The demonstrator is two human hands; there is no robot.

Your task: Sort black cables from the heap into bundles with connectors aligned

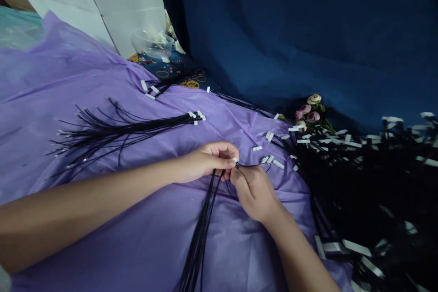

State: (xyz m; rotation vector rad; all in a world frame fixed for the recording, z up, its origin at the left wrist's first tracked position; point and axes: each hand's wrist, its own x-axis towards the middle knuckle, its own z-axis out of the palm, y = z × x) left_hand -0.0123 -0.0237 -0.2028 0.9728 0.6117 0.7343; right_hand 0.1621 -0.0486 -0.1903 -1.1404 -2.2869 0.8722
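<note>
My left hand (217, 159) is closed, pinching a small white tab (234, 159) at the end of a thin black cord. Close against it, my right hand (253, 189) is also closed, its fingertips on the same black cord (251, 164), which loops out to the right. A bundle of black cords (201, 232) hangs down from beneath my left hand toward the lower edge of the view. White tabs (272, 160) lie on the purple sheet just beyond my right hand. My fingers hide where the cord and tab meet.
A fanned bundle of black cords (130, 130) lies on the purple sheet (102, 223) to the left. At right is a large heap of black cords with white tabs (356, 182). Artificial flowers (310, 112), yellow rubber bands (190, 84) and a clear bowl (152, 45) sit by the blue curtain (308, 32).
</note>
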